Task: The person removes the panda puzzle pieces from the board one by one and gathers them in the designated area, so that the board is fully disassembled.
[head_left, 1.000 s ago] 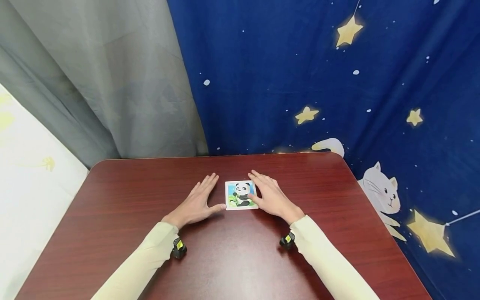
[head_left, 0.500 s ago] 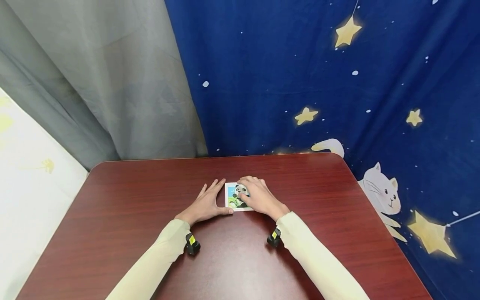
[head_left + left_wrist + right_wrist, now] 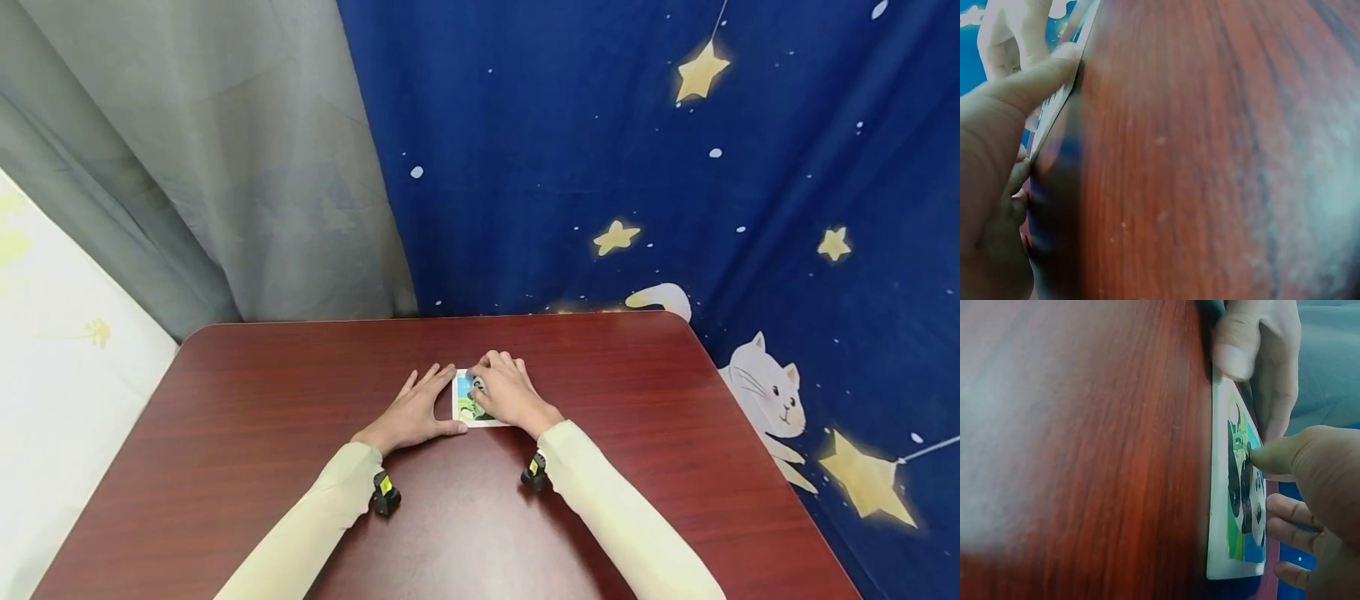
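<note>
A small square panda picture board with a white border lies flat on the dark red wooden table. My left hand lies along its left edge, fingers straight, the thumb at the near left corner. Over the right half of the board is my right hand, its fingers bent, covering much of the panda. In the right wrist view the right thumb touches the picture on the board. Whether thumb and index finger pinch a part of it, I cannot tell.
A grey curtain and a blue curtain with stars and a cat hang behind the table's far edge. A white surface stands at the left. A small black camera sits on each wrist.
My right hand has moved left, farther over the board, and its fingers have bent. My left hand has moved right, from beside the board to against its left edge.
</note>
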The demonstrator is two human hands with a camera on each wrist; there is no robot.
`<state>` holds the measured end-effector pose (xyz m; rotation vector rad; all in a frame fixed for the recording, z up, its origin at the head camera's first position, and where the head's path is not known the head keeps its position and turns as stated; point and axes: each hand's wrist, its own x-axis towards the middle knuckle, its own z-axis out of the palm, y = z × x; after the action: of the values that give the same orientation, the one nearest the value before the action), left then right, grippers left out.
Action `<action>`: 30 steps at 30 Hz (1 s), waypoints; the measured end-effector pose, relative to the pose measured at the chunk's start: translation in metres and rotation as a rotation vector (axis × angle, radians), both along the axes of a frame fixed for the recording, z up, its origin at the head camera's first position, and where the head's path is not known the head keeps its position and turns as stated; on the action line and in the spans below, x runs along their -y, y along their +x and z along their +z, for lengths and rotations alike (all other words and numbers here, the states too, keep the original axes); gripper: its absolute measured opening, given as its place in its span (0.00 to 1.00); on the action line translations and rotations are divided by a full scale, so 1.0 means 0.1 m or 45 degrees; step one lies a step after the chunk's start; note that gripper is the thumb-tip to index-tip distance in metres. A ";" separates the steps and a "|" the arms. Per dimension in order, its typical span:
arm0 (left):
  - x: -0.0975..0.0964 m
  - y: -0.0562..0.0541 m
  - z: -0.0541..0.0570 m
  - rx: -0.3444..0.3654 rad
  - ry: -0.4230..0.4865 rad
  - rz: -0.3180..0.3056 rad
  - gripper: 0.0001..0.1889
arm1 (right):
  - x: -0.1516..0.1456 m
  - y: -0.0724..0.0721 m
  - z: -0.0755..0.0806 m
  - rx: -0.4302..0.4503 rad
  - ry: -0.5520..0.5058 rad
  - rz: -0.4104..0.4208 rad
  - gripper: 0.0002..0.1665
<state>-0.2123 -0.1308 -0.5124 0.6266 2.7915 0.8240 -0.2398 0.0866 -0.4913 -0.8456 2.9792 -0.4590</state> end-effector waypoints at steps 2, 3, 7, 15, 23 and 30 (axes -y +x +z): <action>0.00 0.00 0.00 -0.012 -0.013 -0.007 0.54 | 0.02 -0.01 0.01 -0.007 0.027 -0.016 0.22; 0.01 0.00 0.00 -0.021 -0.019 -0.010 0.53 | 0.03 -0.01 0.01 -0.009 0.037 -0.023 0.21; 0.01 -0.01 0.00 -0.022 -0.053 -0.011 0.53 | 0.06 -0.02 0.03 -0.008 0.065 -0.032 0.22; 0.01 0.00 0.03 0.013 -0.112 -0.022 0.54 | 0.10 0.00 0.03 0.019 0.101 -0.045 0.23; 0.01 -0.01 0.03 0.022 -0.141 -0.033 0.54 | 0.14 -0.01 0.08 0.034 0.137 -0.029 0.25; 0.01 0.00 0.04 0.032 -0.149 -0.037 0.53 | 0.16 -0.03 0.10 0.075 0.100 -0.038 0.23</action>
<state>-0.2126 -0.1314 -0.5085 0.6302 2.7767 0.6524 -0.2429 0.0708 -0.4814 -0.7677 2.9379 -0.3587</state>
